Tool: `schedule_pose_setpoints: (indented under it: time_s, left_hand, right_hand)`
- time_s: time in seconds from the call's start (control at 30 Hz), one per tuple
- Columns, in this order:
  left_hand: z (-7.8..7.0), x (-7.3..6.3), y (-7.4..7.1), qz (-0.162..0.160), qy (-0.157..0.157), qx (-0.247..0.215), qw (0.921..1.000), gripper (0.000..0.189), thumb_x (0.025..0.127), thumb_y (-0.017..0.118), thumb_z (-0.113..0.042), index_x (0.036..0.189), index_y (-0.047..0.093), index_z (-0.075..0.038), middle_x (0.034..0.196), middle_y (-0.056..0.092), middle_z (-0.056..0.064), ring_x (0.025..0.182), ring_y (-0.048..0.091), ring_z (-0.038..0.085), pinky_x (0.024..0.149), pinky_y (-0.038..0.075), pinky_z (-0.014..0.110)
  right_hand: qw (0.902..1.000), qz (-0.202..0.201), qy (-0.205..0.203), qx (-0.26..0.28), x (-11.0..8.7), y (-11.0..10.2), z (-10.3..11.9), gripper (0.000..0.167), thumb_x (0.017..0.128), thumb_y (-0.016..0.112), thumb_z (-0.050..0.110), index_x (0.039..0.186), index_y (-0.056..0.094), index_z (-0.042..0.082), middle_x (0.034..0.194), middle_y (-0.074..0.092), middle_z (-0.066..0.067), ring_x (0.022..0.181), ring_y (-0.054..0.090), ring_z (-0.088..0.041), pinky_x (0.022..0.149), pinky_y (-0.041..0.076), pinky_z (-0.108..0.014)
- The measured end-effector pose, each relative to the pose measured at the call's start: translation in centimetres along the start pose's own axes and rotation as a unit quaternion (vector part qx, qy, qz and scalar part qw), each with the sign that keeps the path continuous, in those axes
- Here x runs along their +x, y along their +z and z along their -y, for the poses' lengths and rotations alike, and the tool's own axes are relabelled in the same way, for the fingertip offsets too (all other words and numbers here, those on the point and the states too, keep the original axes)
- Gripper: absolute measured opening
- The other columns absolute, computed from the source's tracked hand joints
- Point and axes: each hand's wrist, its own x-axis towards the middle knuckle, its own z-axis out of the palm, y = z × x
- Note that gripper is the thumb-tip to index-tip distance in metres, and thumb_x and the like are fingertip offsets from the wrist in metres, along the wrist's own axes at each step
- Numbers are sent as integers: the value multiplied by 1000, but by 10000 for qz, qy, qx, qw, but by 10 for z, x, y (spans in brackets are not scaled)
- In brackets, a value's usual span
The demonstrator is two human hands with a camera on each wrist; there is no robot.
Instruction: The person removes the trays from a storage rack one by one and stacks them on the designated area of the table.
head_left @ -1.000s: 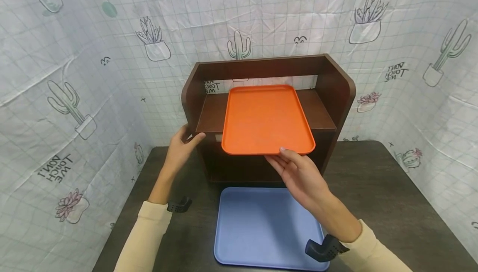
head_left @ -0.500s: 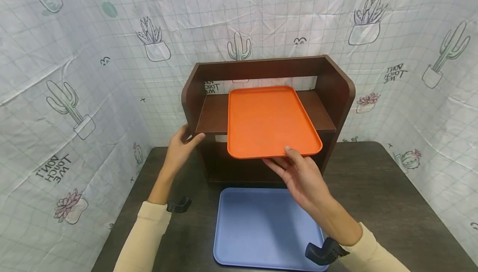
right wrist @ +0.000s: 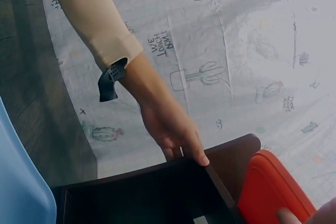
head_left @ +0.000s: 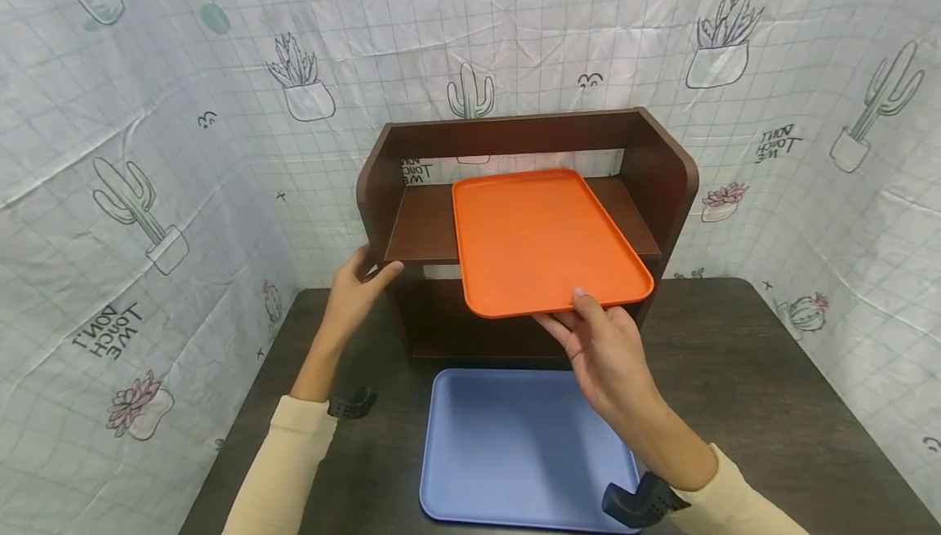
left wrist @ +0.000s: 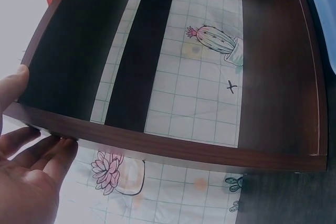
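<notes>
My right hand (head_left: 606, 347) pinches the near edge of an orange tray (head_left: 547, 245), thumb on top and fingers beneath. The tray's far part overlaps the upper level of a dark brown two-level shelf (head_left: 421, 229), while its near end juts out past the shelf board, angled to the right. My left hand (head_left: 356, 294) grips the shelf's left side panel. In the left wrist view, its thumb lies inside the panel (left wrist: 173, 144) and the fingers (left wrist: 60, 161) lie outside. A corner of the tray (right wrist: 270, 190) and part of my right hand (right wrist: 323, 214) show in the right wrist view.
A blue tray (head_left: 525, 445) lies flat on the dark table (head_left: 742, 388) in front of the shelf. Patterned cloth (head_left: 243, 110) hangs behind and along both sides. Each wrist wears a black strap mount (head_left: 639, 502).
The orange tray's near end has swung right and come slightly toward me, with my right hand on it. My left hand stays on the shelf panel.
</notes>
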Motion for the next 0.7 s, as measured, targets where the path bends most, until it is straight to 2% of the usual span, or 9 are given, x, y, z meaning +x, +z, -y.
schedule_pose_setpoints:
  time_s: [0.23, 0.43, 0.7]
  left_hand:
    - [0, 2, 1, 25, -96, 37, 9999, 63, 103, 73, -18, 159, 47, -5, 162, 50, 19, 155, 45, 33, 125, 44, 49]
    - [1, 1, 1, -2, 10, -1, 10000, 63, 102, 75, -23, 158, 50, -10, 161, 53, 14, 153, 48, 29, 123, 46, 47]
    - [1, 0, 0, -11, 191, -9, 9998, 63, 100, 78, -29, 154, 54, -9, 156, 57, 12, 150, 51, 27, 121, 49, 47]
  right_hand:
    - [9999, 42, -99, -98, -2, -1, 4, 61, 115, 46, 15, 168, 16, 7, 163, 39, -15, 136, 65, -21, 109, 56, -40]
    - [9991, 75, -281, -308, -3, -3, 8, 59, 115, 46, 14, 166, 18, 3, 159, 45, -15, 131, 69, -22, 108, 57, -40]
    - [9983, -94, -414, -411, -3, -7, 19, 51, 114, 51, 16, 157, 30, -2, 140, 64, -8, 121, 75, -20, 101, 61, -39]
